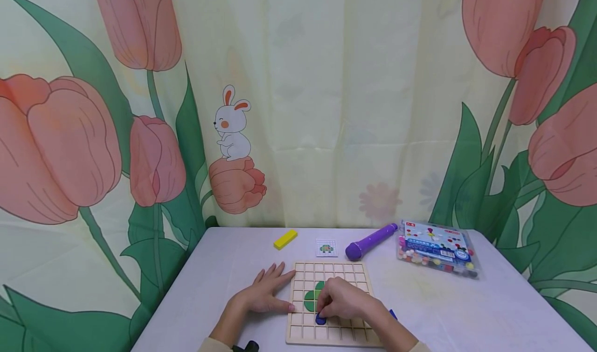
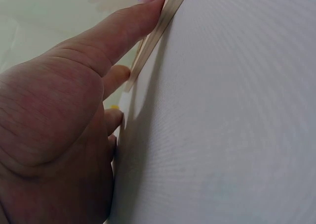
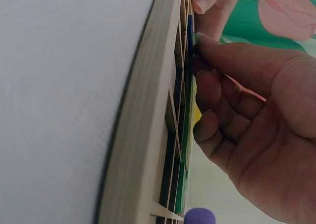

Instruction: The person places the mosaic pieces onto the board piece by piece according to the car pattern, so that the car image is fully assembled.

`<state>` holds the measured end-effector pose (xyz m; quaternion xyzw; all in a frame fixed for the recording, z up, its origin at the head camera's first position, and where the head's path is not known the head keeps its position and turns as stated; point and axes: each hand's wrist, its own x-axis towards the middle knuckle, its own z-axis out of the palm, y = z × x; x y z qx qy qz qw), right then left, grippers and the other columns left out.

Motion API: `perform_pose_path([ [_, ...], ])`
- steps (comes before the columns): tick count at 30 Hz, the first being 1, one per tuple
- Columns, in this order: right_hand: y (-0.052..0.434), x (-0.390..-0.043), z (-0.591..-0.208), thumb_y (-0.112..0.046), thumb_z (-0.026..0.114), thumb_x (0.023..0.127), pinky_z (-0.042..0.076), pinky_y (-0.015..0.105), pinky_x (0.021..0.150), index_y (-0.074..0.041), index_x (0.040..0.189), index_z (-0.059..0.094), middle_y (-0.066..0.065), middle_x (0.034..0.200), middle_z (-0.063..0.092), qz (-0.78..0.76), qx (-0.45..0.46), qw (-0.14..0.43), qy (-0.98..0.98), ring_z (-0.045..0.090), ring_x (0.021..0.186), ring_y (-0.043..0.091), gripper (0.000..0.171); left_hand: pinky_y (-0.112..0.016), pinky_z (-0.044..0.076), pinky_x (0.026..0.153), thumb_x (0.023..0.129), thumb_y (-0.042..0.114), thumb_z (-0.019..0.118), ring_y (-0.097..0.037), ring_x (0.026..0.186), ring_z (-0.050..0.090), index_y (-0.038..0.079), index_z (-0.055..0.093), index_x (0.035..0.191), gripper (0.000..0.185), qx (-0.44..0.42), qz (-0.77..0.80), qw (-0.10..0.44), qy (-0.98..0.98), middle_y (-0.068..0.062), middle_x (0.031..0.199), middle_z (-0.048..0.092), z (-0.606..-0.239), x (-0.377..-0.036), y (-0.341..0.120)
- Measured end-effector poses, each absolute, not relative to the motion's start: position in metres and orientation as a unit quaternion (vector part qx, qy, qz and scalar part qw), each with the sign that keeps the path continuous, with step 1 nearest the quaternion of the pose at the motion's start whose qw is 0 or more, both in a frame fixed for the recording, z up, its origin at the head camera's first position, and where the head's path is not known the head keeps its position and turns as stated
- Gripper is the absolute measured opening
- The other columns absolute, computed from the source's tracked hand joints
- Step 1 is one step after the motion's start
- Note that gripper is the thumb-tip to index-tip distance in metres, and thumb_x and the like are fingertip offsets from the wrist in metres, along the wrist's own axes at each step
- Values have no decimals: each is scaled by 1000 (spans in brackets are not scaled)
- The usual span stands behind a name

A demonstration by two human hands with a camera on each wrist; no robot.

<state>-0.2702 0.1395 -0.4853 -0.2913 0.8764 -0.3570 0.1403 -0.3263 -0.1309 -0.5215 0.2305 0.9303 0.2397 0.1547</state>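
Observation:
A wooden grid board [image 1: 345, 274] lies on the white table, with green pieces [image 1: 309, 300] set in cells left of its middle. My right hand [image 1: 347, 300] reaches over the board and pinches a small blue piece [image 1: 320, 320] just below the green ones. In the right wrist view, thumb and fingertip meet at the blue piece's [image 3: 190, 33] edge, level with the grid; the other fingers are curled. My left hand [image 1: 263, 292] is spread at the board's left side, its thumb [image 2: 148, 11] on the edge and a fingertip touching the far left corner.
Behind the board lie a yellow block [image 1: 285, 239], a small card with a coloured grid picture [image 1: 326, 248] and a purple microphone-shaped object [image 1: 370, 242]. A clear plastic box [image 1: 438, 248] of colourful pieces sits at back right. Another blue piece [image 1: 393, 314] shows beside my right forearm.

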Motion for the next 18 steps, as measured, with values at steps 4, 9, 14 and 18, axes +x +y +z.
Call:
perform_pose_path([
  [4, 142, -272, -485, -6, 82, 86, 51, 18, 66, -13, 84, 82, -12, 74, 72, -356, -299, 142, 874, 57, 68, -2, 7, -67, 1, 128, 79, 72, 76, -37, 163, 5, 34, 38, 162, 99, 229, 238, 156, 931, -12, 175, 18, -522, -326, -131],
  [9, 149, -274, -481, -9, 81, 88, 52, 19, 67, -14, 89, 83, -13, 77, 72, -365, -304, 135, 870, 59, 69, -2, 6, -66, 1, 128, 78, 74, 75, -37, 163, 4, 35, 37, 162, 100, 225, 234, 160, 932, -11, 175, 17, -521, -327, -130],
  [14, 159, -276, -475, -11, 80, 90, 50, 21, 66, -11, 105, 81, -9, 84, 71, -383, -289, 126, 868, 59, 74, 4, 15, -66, 1, 128, 78, 74, 76, -37, 163, 5, 34, 38, 162, 100, 224, 233, 157, 933, -12, 175, 18, -522, -327, -130],
  [18, 171, -278, -471, -14, 78, 93, 50, 22, 67, -8, 118, 76, -6, 89, 71, -395, -283, 115, 866, 59, 77, 7, 26, -66, 1, 128, 78, 72, 76, -37, 163, 5, 33, 38, 162, 99, 225, 234, 156, 933, -12, 175, 17, -521, -327, -129],
])
